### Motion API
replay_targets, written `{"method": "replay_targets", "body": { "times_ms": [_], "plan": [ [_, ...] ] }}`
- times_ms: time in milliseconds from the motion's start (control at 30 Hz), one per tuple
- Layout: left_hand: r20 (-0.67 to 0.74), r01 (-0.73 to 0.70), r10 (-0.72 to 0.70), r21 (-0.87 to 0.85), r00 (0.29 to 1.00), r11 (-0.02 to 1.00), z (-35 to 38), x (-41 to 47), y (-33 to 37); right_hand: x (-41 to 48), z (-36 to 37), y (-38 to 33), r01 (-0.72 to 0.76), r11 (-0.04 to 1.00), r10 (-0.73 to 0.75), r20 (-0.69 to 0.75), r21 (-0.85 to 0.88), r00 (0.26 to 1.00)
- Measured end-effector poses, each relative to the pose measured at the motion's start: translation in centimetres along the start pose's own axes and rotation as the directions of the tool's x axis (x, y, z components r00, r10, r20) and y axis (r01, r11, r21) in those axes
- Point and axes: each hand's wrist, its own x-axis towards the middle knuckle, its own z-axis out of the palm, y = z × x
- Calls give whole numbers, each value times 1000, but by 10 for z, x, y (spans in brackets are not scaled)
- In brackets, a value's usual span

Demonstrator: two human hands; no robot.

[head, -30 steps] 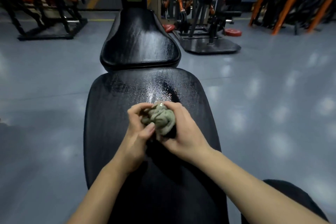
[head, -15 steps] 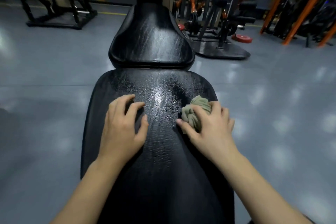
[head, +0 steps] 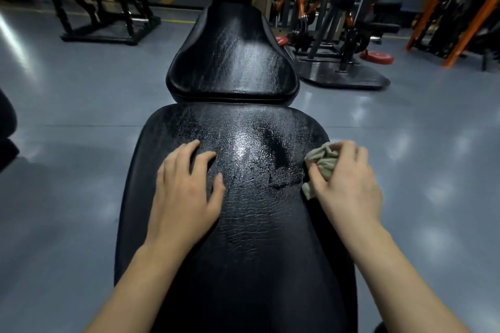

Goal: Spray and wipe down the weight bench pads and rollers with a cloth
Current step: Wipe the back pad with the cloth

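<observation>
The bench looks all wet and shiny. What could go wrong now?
1. The cloth in the right hand is at the right edge of the pad, so it might slide off the side.
2. The left hand rests beside the wet patch and could slip or smear it.
3. The far pad also shines and may get missed.

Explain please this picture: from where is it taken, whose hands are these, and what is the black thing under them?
A camera worn on a person's head looks down, so both arms enter from below. There is no robot, only bare hands. The black thing is a weight bench: a long pad near the person, a smaller pad beyond. Fine droplets shine on the long pad. The left hand rests open on it. The right hand grips a crumpled greenish cloth at the pad's right edge. Gym machines stand behind.
</observation>
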Motion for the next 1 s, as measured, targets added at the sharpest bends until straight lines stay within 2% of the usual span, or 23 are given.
{"method": "replay_targets", "body": {
  "times_ms": [67,133,267,333,400,467,533,600,700,867,933,1000],
  "plan": [
    [-4,6,-6,11,1000,1000,1,0,2,-4,0,-6,40,995,-39,12,-86,999],
    [-3,12,-12,12,1000,1000,2,-2,2,-18,1,-17,148,981,-149,4,-125,989],
    [-12,-9,10,19,1000,1000,3,-4,0,-47,8,-36,346,934,-346,25,-92,938],
    [-17,-8,8,15,1000,1000,3,-4,0,-43,9,-35,374,925,-371,48,-64,927],
    [-19,-9,9,13,1000,1000,3,-4,1,-26,6,-23,275,961,-271,88,-32,959],
    [-17,-11,11,10,1000,1000,3,-4,1,-5,3,-4,105,994,-106,50,22,993],
    [-18,-10,10,17,1000,1000,2,-5,1,10,-2,11,-53,990,54,-8,133,998],
    [-15,-13,13,33,1000,999,3,-6,2,11,-3,15,-113,978,111,23,174,994],
    [-19,-8,9,43,1000,999,3,-6,3,-8,-3,0,14,992,-22,64,128,998],
    [-50,-26,28,47,998,999,5,-4,2,-45,3,-34,284,917,-338,168,280,926],
    [-58,-29,31,38,998,999,5,-4,2,-54,11,-38,355,895,-398,125,270,909],
    [-55,-32,33,26,998,999,5,-5,1,-54,16,-37,369,900,-396,82,232,914]
  ]
}}
